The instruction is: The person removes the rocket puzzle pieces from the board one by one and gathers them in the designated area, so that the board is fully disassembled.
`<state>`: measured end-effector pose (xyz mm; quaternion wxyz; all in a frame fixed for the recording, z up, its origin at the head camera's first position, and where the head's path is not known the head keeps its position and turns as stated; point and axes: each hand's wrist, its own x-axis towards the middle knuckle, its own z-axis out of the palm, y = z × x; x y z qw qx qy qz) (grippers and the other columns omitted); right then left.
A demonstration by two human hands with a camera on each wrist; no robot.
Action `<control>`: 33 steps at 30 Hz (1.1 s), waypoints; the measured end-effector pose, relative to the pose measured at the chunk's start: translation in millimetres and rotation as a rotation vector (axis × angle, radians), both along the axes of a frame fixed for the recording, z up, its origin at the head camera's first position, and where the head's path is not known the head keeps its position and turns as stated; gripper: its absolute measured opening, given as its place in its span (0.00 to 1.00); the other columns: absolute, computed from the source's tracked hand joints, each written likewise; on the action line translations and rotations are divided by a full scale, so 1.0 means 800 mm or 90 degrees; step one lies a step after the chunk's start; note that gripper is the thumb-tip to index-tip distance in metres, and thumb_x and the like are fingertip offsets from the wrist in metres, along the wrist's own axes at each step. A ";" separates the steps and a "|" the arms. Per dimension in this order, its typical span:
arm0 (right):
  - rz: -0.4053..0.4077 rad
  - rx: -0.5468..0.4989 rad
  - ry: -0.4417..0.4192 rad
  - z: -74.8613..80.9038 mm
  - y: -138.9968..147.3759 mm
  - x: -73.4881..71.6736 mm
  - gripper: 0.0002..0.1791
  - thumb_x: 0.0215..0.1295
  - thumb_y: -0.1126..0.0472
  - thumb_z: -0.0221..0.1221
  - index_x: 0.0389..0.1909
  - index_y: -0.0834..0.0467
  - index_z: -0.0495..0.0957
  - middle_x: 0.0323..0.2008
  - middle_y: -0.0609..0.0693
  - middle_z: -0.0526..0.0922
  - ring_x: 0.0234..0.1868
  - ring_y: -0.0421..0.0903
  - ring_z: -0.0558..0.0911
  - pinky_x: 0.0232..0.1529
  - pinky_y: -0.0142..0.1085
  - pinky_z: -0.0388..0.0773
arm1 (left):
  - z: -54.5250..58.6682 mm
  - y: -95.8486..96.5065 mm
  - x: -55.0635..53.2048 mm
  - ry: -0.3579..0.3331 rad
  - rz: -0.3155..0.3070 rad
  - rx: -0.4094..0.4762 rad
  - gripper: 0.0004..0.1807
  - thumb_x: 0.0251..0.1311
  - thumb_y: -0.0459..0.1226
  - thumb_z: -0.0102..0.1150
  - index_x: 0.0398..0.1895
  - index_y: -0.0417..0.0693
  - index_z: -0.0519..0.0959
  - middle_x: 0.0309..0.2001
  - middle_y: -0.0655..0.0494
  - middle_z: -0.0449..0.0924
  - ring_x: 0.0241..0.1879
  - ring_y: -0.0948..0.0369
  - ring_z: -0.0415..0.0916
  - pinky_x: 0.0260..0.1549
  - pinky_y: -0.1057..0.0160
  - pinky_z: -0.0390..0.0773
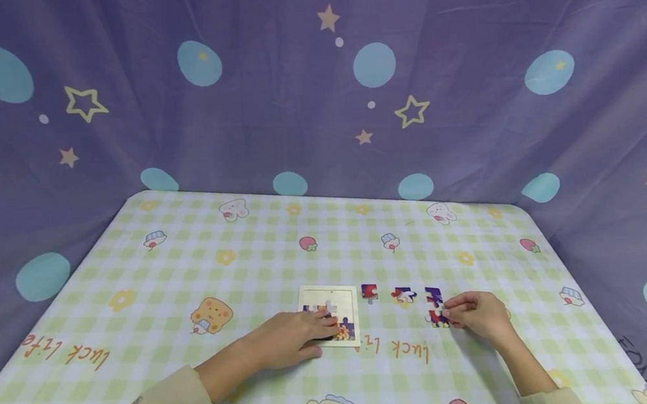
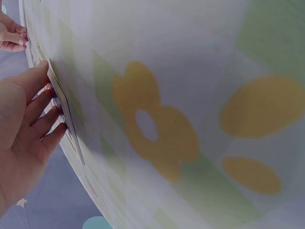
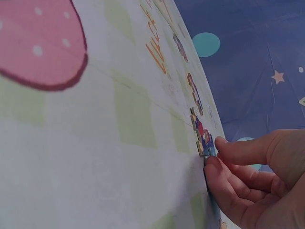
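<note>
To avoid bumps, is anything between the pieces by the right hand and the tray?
Yes: a red piece beside the tray and a second piece farther right lie between. The left hand also covers part of the tray.

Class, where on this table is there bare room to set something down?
Bare cloth lies between the puzzle board and the purple curtain, left of the left hand, and right of the right hand. It is crowded from the board through the loose puzzle pieces to the right hand.
</note>
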<state>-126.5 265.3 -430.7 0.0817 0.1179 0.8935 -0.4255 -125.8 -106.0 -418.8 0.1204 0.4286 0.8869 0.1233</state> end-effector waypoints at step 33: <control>0.149 -0.044 0.073 0.014 -0.128 -0.032 0.06 0.51 0.64 0.69 0.32 0.60 0.85 0.25 0.50 0.87 0.23 0.38 0.82 0.26 0.29 0.79 | 0.008 0.006 -0.004 -0.069 0.063 0.057 0.20 0.65 0.44 0.56 0.59 0.51 0.77 0.64 0.55 0.74 0.67 0.55 0.69 0.67 0.52 0.69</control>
